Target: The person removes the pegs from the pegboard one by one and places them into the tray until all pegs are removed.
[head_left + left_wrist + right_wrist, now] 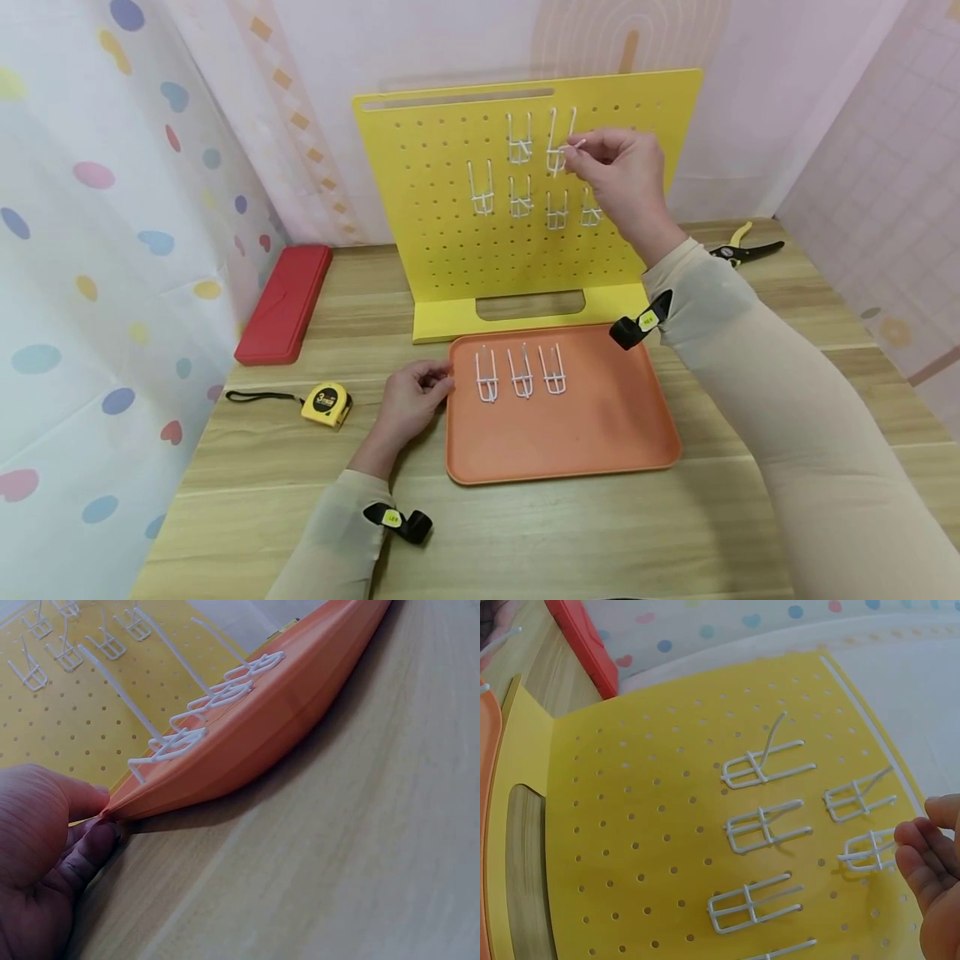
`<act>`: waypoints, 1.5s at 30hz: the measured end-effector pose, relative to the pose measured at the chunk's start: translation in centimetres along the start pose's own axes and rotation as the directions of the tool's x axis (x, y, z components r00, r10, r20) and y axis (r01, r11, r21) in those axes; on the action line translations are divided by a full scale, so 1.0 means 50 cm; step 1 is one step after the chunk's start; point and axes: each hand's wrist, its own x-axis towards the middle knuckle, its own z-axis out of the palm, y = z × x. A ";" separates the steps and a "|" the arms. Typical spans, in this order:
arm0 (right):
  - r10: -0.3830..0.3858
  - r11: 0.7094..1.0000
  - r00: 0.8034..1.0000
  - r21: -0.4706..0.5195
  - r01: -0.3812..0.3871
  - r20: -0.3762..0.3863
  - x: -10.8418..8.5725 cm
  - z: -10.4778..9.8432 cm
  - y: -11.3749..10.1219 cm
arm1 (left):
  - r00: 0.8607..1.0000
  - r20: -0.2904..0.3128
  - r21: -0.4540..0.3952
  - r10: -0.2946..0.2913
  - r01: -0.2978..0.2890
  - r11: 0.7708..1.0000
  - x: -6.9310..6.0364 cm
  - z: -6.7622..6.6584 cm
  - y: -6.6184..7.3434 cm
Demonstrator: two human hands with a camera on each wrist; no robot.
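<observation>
Near the top of a yellow pegboard (450, 242), my right hand (622, 171) pinches the prong of a white wire pegboard hook (555, 158). In the right wrist view, the fingertips hide part of that hook (862, 851), and whether it is fully seated in the holes I cannot tell. Several similar hooks (482, 196) hang on the board to the left and below. My left hand (411, 400) grips the left rim of an orange tray (585, 433), thumb and fingers on its edge in the left wrist view. Three more white hooks (522, 379) lie in a row on the tray.
Left of the board lies a red case (283, 308), with a yellow tape measure (327, 405) in front of it. Black-and-yellow pliers (742, 248) lie behind my right forearm. The board stands upright on its base (442, 321) behind the tray, on a wooden table (547, 533).
</observation>
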 end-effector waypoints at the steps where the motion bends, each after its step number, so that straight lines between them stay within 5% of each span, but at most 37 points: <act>1: -0.008 1.000 1.000 0.001 0.008 -0.002 -0.004 0.000 -0.003 | 1.000 0.000 0.000 -0.002 0.002 1.000 0.000 0.000 0.000; 11: -0.168 0.985 0.986 0.034 0.168 -0.020 -0.047 -0.018 -0.014 | 1.000 0.003 0.009 -0.005 0.005 1.000 -0.001 0.005 0.001; 17: -0.157 0.988 0.986 0.023 0.155 0.065 -0.106 -0.056 0.019 | 1.000 0.010 0.008 -0.012 0.012 1.000 -0.002 0.004 0.000; 22: -0.208 0.975 0.965 -0.038 0.217 0.159 -0.181 -0.085 0.074 | 1.000 0.010 0.002 -0.017 0.017 1.000 -0.002 -0.001 -0.001; 28: -0.117 0.989 0.963 -0.056 0.134 0.242 -0.254 -0.103 0.152 | 1.000 0.010 0.025 -0.020 0.020 1.000 -0.002 -0.009 -0.003; 35: 0.032 0.995 0.966 -0.095 -0.007 0.255 -0.293 -0.105 0.230 | 0.999 0.020 0.038 -0.038 0.037 0.999 -0.007 -0.016 -0.005; 45: 0.104 0.985 0.945 -0.165 -0.054 0.312 -0.305 -0.085 0.243 | 1.000 0.014 0.014 -0.017 0.017 1.000 -0.013 -0.016 -0.004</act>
